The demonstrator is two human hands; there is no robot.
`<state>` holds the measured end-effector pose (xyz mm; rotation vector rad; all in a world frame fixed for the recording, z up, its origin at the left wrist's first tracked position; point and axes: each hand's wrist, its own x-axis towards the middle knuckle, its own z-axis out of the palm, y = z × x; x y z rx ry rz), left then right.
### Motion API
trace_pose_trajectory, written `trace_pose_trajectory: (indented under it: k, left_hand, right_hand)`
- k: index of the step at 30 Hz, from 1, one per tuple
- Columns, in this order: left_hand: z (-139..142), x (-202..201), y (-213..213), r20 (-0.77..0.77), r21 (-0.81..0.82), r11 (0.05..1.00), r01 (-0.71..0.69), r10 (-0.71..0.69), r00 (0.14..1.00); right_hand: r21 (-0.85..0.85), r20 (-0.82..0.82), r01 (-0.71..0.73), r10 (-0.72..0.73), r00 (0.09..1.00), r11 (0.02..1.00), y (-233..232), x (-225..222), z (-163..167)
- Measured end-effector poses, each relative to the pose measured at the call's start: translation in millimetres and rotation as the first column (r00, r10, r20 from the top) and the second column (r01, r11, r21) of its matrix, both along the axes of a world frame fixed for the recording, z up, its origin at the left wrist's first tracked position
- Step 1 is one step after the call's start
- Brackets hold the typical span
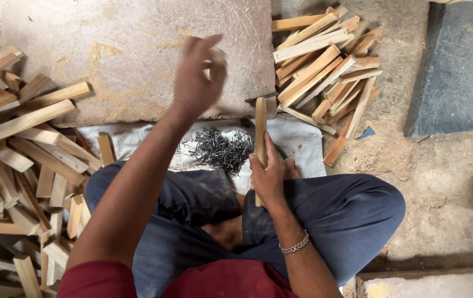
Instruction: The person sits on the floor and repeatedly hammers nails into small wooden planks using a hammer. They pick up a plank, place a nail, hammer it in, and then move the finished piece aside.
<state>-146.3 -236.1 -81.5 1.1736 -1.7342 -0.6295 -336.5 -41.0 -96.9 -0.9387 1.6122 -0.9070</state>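
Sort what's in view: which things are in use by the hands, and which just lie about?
In use:
left hand, raised over the stone slab
right hand, gripping the hammer handle
pile of nails

Lying about:
left wood heap
right wood heap
white sack
dark slab

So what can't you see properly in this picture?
Head view:
- Left hand: motion-blurred, so whatever it holds can't be made out.
- Wooden handle: its lower part is hidden inside the right hand.
- Nails: too small to count.
- Left pile of wood pieces: cut off by the picture's edge.
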Motion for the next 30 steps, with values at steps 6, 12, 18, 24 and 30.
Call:
trace_pose_trajectory:
  k: [6, 12, 18, 24, 30]
  left_hand:
    - [-51, 49, 18, 0.021, 0.428, 0.751, -0.503, 0.548, 0.836]
    - [-93, 68, 54, 0.29, 0.356, 0.719, -0.597, 0.523, 0.802]
    - [-87, 2, 133, 0.456, 0.232, 0.972, 0.049, -0.153, 0.877]
    - [-88, -7, 151, 0.545, 0.153, 0.973, 0.175, -0.231, 0.806]
    - [-88, -3, 150, 0.387, 0.132, 0.979, 0.155, -0.195, 0.901]
  right_hand:
    - [0.018, 0.106, 0.026, -0.027, 0.994, 1.0, -4, 6, 14]
    - [0.007, 0.077, 0.021, -0.021, 0.997, 1.0, -2, 4, 2]
    - [-0.42, -0.395, -0.217, 0.038, 0.918, 0.881, -4, 3, -16]
    - [-0.246, -0.519, -0.209, 0.053, 0.853, 0.946, -7, 8, -13]
    - [-0.271, -0.47, -0.28, 0.127, 0.873, 0.921, -24, 11, 0]
